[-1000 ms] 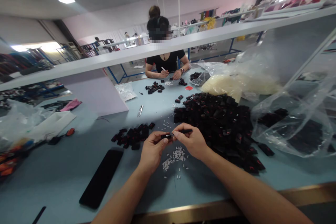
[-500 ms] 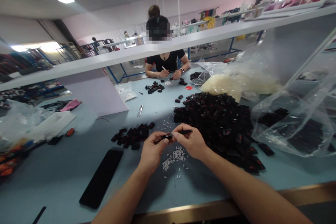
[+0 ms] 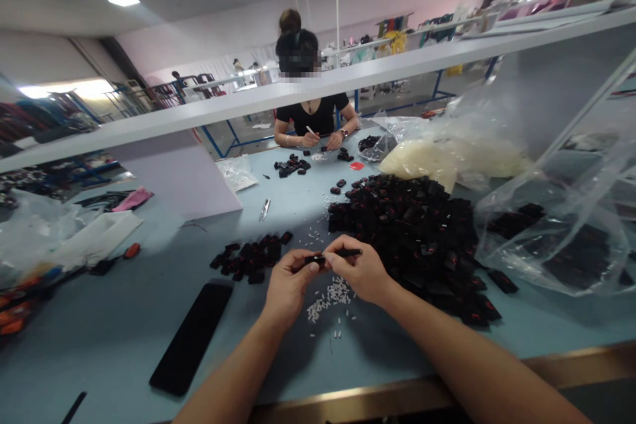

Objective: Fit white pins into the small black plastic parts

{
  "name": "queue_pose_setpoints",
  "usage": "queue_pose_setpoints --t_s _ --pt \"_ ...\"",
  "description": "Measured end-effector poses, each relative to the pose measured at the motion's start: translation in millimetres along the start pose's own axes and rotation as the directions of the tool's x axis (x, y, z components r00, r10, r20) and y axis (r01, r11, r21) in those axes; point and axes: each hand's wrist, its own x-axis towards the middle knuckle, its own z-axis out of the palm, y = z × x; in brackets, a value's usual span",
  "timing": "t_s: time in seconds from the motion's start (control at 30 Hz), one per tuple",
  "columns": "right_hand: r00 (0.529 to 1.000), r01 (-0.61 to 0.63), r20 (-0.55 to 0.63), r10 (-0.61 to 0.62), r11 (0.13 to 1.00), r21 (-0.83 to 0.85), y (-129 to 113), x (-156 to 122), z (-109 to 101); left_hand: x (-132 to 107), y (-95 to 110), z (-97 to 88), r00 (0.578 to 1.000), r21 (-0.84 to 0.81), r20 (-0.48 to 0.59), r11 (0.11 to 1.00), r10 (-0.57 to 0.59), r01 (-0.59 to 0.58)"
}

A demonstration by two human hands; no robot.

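My left hand (image 3: 289,283) is closed in a pinch on a small black part (image 3: 313,258), held above the blue table (image 3: 119,344). My right hand (image 3: 362,270) is closed on a thin black tool (image 3: 348,253) whose tip meets that part. Below the hands lies a scatter of small white pieces (image 3: 330,297). A big heap of black parts with red marks (image 3: 417,232) lies just right of my right hand. A smaller pile of black parts (image 3: 251,255) sits left of my left hand.
A black phone (image 3: 193,336) lies flat at the near left. Clear plastic bags (image 3: 551,225) stand at the right, one with pale material (image 3: 447,158). Tweezers (image 3: 265,209) lie mid-table. Across the table a person (image 3: 313,116) works with small black parts. A white shelf (image 3: 308,93) spans overhead.
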Motion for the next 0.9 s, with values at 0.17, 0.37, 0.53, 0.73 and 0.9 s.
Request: queue_pose_setpoints --t_s 0.17,0.37,0.53,0.73,0.9 --pt "1.0 0.001 -0.008 -0.001 0.999 -0.036 -1.3 -0.4 -0.3 0.6 0.1 -0.2 1.0 0.019 -0.007 1.0 -0.005 0.005" --pt "1.0 0.007 -0.001 -0.007 0.999 -0.044 -1.5 0.4 -0.7 0.6 -0.9 -0.4 1.0 0.017 -0.026 1.0 -0.017 0.017" --pt "1.0 0.001 0.0 -0.001 0.999 -0.035 -2.4 0.3 -0.2 0.6 -0.1 -0.1 1.0 0.018 -0.017 1.0 -0.01 0.01" --pt "1.0 -0.007 -0.008 0.007 0.999 -0.031 -3.6 -0.1 0.9 0.5 -0.1 0.4 1.0 0.035 -0.024 0.999 -0.014 0.015" --pt "1.0 0.013 -0.004 -0.013 1.0 -0.02 -5.0 -0.1 0.6 1.0 -1.6 -0.9 1.0 0.027 -0.012 0.999 -0.018 0.018"
